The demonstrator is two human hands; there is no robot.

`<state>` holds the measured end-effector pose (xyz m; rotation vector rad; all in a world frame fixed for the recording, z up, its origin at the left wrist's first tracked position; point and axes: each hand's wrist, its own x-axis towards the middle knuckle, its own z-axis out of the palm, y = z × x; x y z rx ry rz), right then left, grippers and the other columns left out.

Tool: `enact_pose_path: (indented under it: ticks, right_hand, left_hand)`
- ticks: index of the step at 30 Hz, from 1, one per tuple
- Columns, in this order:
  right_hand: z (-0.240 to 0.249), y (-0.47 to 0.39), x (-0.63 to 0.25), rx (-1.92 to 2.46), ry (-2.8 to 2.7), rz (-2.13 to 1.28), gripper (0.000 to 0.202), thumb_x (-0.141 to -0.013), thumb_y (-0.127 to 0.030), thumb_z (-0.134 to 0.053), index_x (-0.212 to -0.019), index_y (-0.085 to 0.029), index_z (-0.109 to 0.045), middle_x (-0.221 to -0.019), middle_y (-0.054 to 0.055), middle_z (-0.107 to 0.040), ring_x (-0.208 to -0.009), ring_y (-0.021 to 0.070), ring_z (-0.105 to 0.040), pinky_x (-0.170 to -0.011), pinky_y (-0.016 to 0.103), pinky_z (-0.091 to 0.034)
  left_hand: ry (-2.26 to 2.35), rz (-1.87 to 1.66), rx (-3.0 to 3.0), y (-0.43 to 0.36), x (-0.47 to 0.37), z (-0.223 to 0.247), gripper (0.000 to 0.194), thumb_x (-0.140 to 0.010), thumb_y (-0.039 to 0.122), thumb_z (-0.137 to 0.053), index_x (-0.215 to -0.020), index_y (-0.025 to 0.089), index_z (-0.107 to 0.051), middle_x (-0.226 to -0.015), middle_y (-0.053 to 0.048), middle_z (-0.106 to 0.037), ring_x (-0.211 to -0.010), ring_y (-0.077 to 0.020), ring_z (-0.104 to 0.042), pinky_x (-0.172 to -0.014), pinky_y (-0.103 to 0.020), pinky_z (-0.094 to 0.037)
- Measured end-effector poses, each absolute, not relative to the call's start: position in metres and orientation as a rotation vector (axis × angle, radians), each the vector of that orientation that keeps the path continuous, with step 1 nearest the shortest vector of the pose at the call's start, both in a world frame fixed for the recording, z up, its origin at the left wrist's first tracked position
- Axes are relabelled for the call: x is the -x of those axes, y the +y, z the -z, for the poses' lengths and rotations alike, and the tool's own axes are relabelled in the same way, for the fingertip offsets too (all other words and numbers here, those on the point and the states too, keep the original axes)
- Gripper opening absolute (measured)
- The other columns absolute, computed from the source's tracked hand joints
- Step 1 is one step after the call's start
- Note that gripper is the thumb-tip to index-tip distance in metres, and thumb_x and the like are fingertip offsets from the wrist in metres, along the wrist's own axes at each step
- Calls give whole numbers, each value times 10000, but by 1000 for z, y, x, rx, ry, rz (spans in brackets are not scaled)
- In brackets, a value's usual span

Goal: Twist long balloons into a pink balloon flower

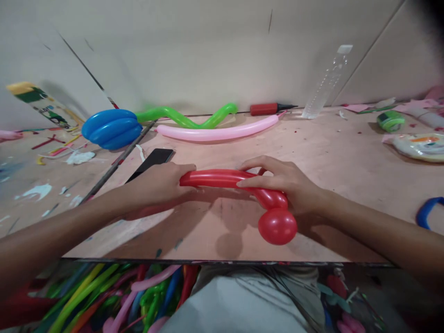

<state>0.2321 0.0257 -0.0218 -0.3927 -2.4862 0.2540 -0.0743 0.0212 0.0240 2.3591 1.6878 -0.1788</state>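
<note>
A long red balloon (222, 178) stretches between my hands above the pinkish tabletop (329, 152). My left hand (163, 182) is wrapped round its left end, which is hidden in the grip. Toward the other end my right hand (284, 180) grips it, the thumb and fingers on either side of the tube. Past the right hand the balloon bends down and is pinched off into a round bubble (277, 226), hanging near the table's front edge. A dark phone (152, 162) lies just behind the left hand.
Along the wall lie a blue and green balloon shape (113, 128), a pink balloon (218, 134) and a red hand pump (263, 109). A clear bottle (324, 85) stands at back right. A tape roll (391, 121) and blue band (428, 212) are right. Several balloons (86, 296) sit below the table edge.
</note>
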Motion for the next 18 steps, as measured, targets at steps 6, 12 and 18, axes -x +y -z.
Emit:
enact_pose_path:
  ticks: [6,12,18]
  right_hand:
    - [20,28,-229,398,-2555,-190,503,-836,-186,-625,-1335,-234,-584,-1394,143,-572,-1255,282,-569,-950,436,-503]
    - [18,15,-219,326,-2528,-470,498,-889,-284,-684,-1372,-254,-565,-1411,90,-580,-1221,212,-599,-989,349,-490]
    - [20,6,-217,430,-2399,-402,539,-808,-268,-715,-1308,-201,-524,-1267,99,-620,-1122,228,-623,-902,353,-515]
  left_hand:
    - [1521,217,-2230,5,69,-36,406,-870,514,-576,-1143,220,-640,-1025,-70,-736,-845,-265,-678,-689,-299,-457]
    - [1175,-87,-2134,-4,45,-43,529,-810,519,-709,-1257,253,-614,-1262,-22,-681,-1100,-256,-637,-910,-307,-485]
    - [1139,-272,-1889,-7,23,-10,316,-926,443,-549,-1087,191,-650,-971,-31,-716,-886,-228,-663,-799,-339,-514]
